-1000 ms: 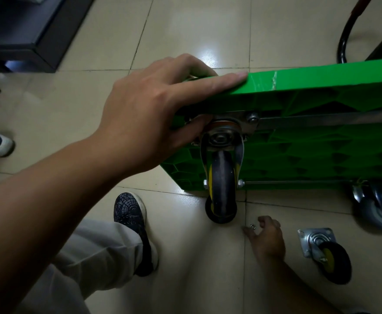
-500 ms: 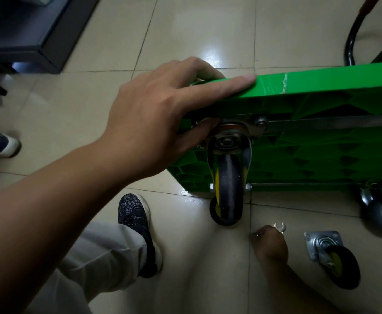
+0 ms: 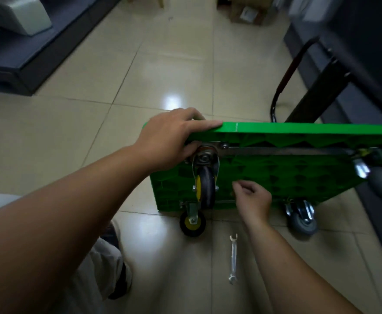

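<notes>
Two hands at cart, tipped on edge on floor: gripped top rim with left hand, fingers curled over, thumb by caster plate. Held right hand just beside caster, fingertips pinched narrow; could not tell on what. Wrench on floor below, apart.

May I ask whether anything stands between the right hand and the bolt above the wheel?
Nothing visible does. The right hand is right of the wheel, and only the cart's underside lies between it and the bolt. The left hand grips the cart's corner, left of the bolt.
</notes>
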### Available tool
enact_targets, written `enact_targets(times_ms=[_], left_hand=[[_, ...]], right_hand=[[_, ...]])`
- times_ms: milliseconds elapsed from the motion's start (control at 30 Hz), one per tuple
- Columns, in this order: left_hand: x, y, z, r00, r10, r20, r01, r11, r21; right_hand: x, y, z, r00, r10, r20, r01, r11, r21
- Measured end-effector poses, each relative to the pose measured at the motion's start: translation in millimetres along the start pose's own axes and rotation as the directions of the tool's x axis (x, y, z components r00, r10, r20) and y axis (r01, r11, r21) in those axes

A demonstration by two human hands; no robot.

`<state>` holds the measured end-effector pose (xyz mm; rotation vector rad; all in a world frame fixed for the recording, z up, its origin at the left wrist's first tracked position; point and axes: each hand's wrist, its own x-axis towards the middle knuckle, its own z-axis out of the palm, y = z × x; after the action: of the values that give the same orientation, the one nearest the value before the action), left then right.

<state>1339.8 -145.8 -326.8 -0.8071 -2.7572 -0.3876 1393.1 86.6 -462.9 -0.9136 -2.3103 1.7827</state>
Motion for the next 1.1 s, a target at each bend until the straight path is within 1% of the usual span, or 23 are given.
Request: enact_targets(times_ms=[100, 167, 233, 300, 400, 500, 900, 1100], left_hand=[[-0.3, 1.6, -1.8, 1.000, 0.009, 0.010, -0.009, 1.000, -0.020], [0.3, 0.7, -2.6, 0.999, -0.003, 0.034, 0.005, 0.999, -0.043], [2.5, -1.6, -3.1, 0.998, -0.018, 0.061, 0.022, 0.997, -0.067], [7.6, -2.9, -4.1, 0.996, -0.029, 0.080, 0.036, 0.995, -0.089], [9.8, -1.8, -3.2, 0.995, -0.042, 0.087, 0.051, 0.993, -0.103], [8.3, -4.0, -1.6, 0.998, -0.018, 0.061, 0.024, 0.995, -0.096], [8.0, -1.2, -1.9, 0.998, -0.017, 0.055, 0.021, 0.997, -0.079], [7.9, -1.5, -0.9, 0.999, -0.018, 0.051, 0.021, 0.998, -0.065]], right_hand=[[-13.4, -43.6, -15.2, 0.997, -0.065, -0.046, 0.072, 0.981, 0.179], [-21.7, -60.3, -22.0, 0.993, -0.094, -0.072, 0.110, 0.960, 0.256], [-28.7, -65.5, -22.2, 0.986, -0.152, -0.074, 0.167, 0.944, 0.284], [-34.4, -62.3, -17.7, 0.980, -0.185, -0.074, 0.198, 0.942, 0.270], [-40.1, -54.8, -8.6, 0.986, -0.151, -0.074, 0.167, 0.938, 0.303], [-38.6, -55.4, 3.1, 0.993, -0.109, -0.051, 0.120, 0.934, 0.338], [-35.8, -52.4, 28.4, 1.000, -0.005, 0.018, -0.003, 0.917, 0.398], [-35.2, -54.4, 33.6, 1.000, 0.010, 0.016, -0.016, 0.918, 0.397]])
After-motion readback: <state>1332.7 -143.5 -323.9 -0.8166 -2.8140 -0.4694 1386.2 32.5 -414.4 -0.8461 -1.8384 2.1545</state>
